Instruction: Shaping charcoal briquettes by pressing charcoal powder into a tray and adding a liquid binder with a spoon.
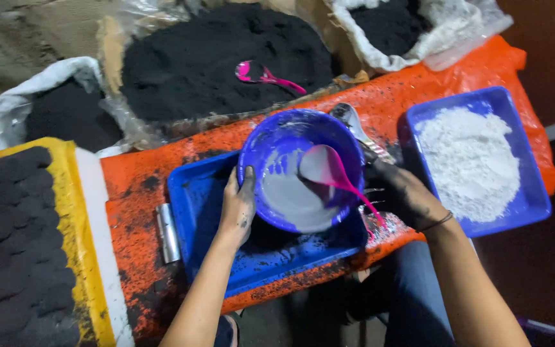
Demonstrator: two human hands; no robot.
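Left hand (237, 207) gripped rim of purple bowl (300, 168); right hand (406, 193) grasped pink spoon (332, 173) inside it. Bowl, holding grey-white paste, sat tilted in blue tray (207, 205) on orange board (136, 193). Second blue tray (534, 193) with white powder (470, 160) lay just right. Behind: black powder heap (213, 58), second pink spoon (264, 75), two white sacks. Metal spoon (354, 125) crowded bowl's far edge.
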